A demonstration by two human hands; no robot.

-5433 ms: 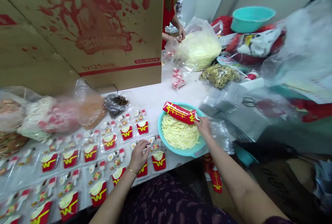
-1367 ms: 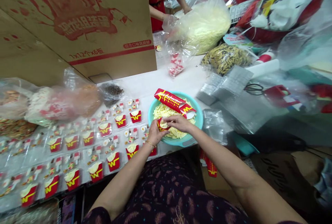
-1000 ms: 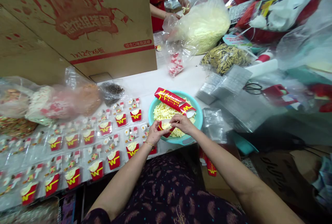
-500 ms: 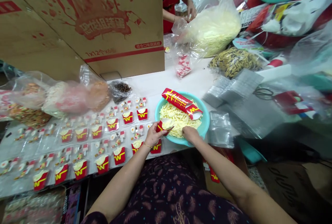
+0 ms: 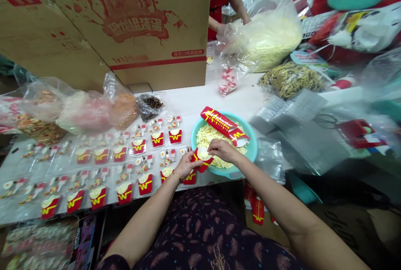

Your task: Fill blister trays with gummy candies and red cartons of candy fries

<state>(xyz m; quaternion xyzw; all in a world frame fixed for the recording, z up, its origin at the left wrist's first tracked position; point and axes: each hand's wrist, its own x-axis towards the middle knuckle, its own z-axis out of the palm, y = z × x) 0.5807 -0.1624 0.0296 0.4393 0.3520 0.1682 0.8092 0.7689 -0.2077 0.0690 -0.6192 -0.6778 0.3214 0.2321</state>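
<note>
My left hand (image 5: 187, 164) grips a small red fry carton (image 5: 203, 162) with yellow marks, its mouth tilted toward the right. Fingers pinched together, my right hand (image 5: 221, 150) is at the carton's opening; whatever lies between the fingertips is too small to make out. Both are over the near left part of a turquoise basin (image 5: 254, 145), which holds pale yellow fry-shaped pieces (image 5: 205, 134). A stack of flat red cartons (image 5: 219, 120) rests across the basin's far side. Filled red cartons (image 5: 145, 183) lie in rows on clear packets to the left.
Large cardboard boxes (image 5: 163, 65) stand at the back left. Bags of small pieces (image 5: 123, 109) line the table behind the packets. A co-worker's arm (image 5: 239, 5) reaches to a big bag of pale pieces (image 5: 266, 40). Clear plastic sleeves (image 5: 269, 155) lie right of the basin.
My right hand has risen from the pieces in the basin and moved left to the carton's mouth. The carton in my left hand has turned slightly. The whole view has shifted a little.
</note>
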